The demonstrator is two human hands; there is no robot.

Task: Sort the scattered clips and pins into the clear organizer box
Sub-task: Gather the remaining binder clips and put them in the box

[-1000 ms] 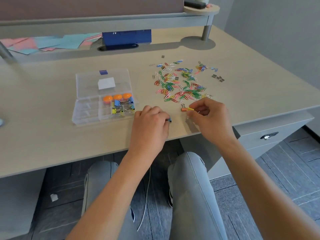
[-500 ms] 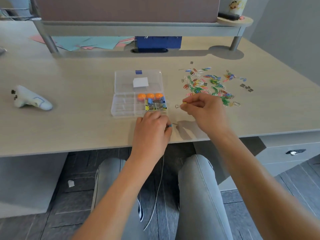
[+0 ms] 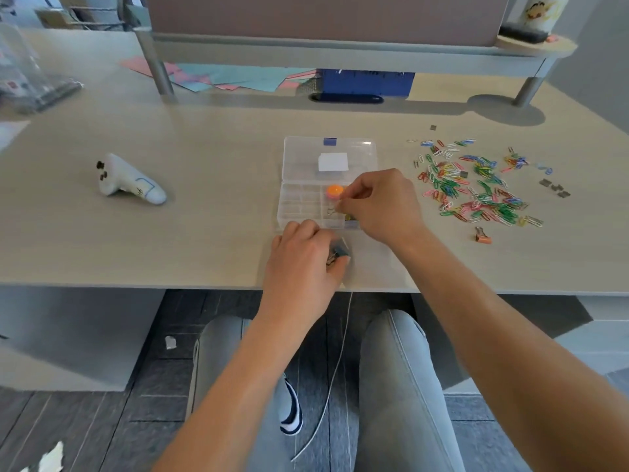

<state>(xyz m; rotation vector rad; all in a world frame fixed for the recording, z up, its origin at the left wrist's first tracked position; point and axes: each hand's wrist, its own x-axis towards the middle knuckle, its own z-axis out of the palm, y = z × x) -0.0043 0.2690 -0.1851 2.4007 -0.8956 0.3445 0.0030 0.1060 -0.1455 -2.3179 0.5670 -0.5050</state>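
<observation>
The open box [image 3: 306, 199] lies mid-worktop [image 3: 204, 233], lid flat toward 12 o'clock, and the right hand [image 3: 377, 202] hovers over its right compartments with fingertips pinched on a small binder clip [image 3: 332, 210] (only its wire loops show), just below an orange pin [image 3: 334, 190]. The left hand [image 3: 303, 264] rests on the worktop at the box's 6 o'clock edge, curled closed around a few more clips [image 3: 337, 253]. The paper clips [image 3: 476, 185] lie scattered at 3 o'clock of the box, well apart, with an orange clip [image 3: 483, 236] at the pile's 6 o'clock.
</observation>
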